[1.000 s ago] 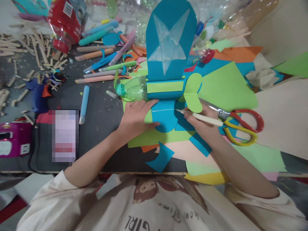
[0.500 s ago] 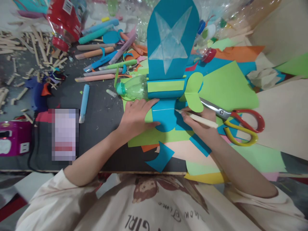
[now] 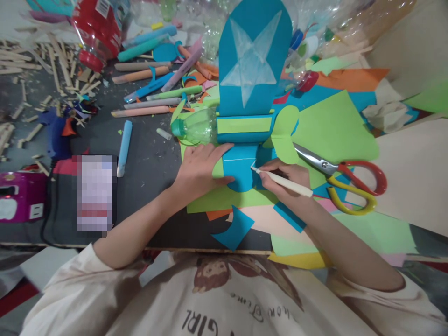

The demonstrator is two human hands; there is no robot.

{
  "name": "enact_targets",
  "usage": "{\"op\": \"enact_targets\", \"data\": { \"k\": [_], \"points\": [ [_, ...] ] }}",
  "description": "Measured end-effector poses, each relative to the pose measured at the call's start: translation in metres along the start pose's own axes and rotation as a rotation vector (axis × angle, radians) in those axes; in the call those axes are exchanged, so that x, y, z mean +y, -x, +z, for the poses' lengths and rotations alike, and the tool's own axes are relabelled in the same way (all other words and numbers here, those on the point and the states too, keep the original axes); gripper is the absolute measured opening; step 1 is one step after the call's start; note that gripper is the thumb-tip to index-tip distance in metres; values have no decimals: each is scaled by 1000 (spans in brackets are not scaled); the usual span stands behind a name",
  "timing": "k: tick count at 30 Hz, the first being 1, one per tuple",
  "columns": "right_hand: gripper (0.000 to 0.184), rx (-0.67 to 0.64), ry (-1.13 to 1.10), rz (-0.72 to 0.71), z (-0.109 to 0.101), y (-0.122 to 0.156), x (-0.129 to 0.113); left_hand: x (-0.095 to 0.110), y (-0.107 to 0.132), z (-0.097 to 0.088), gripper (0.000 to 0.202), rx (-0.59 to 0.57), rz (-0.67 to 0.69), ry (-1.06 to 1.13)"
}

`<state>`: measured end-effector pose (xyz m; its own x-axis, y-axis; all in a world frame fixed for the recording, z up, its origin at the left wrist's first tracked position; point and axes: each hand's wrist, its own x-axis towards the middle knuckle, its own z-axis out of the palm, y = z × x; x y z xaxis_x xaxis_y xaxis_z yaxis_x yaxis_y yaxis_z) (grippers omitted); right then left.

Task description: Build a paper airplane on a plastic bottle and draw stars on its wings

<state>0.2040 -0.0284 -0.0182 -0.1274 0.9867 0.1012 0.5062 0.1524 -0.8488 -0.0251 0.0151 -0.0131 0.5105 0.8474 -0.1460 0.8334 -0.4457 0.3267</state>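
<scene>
My right hand [image 3: 285, 179] grips a white marker [image 3: 287, 183], its tip on the near blue paper flap [image 3: 240, 175]. A white line crosses that flap, and a short slanting stroke runs down from its right end. My left hand [image 3: 203, 170] lies spread at the flap's left edge, thumb and forefinger touching the paper. Beyond the flap, a green-capped plastic bottle [image 3: 199, 127] lies on its side, wrapped in blue paper with a light green strip [image 3: 245, 124]. The far blue flap [image 3: 227, 56] carries a white star [image 3: 249, 63]. A folded green paper piece [image 3: 285, 133] sits at the bottle's right end.
Scissors [image 3: 325, 165] with red and yellow handles lie right of my right hand. Several markers [image 3: 140, 74], a blue marker [image 3: 124, 148], a phone [image 3: 94, 193], a blue glue gun [image 3: 56, 133], wood sticks [image 3: 59, 65] and a red bottle [image 3: 96, 35] are on the left.
The marker tip has moved from the white line's right end slightly down and left, leaving a short slanting stroke. My left hand stays on the flap.
</scene>
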Motion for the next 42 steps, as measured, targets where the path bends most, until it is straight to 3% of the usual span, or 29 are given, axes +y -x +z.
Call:
{"op": "enact_targets", "data": {
  "k": [7,25,42],
  "points": [
    [14,-23,4,-45,5,2,-4,-1,0,1,69,13,13,1],
    [12,-36,55,-446,24,11,-12,4,-3,-8,66,-77,-32,-14],
    [16,-68,49,-518,29,10,-15,4,-3,-7,66,-83,-35,-9]
  ]
}}
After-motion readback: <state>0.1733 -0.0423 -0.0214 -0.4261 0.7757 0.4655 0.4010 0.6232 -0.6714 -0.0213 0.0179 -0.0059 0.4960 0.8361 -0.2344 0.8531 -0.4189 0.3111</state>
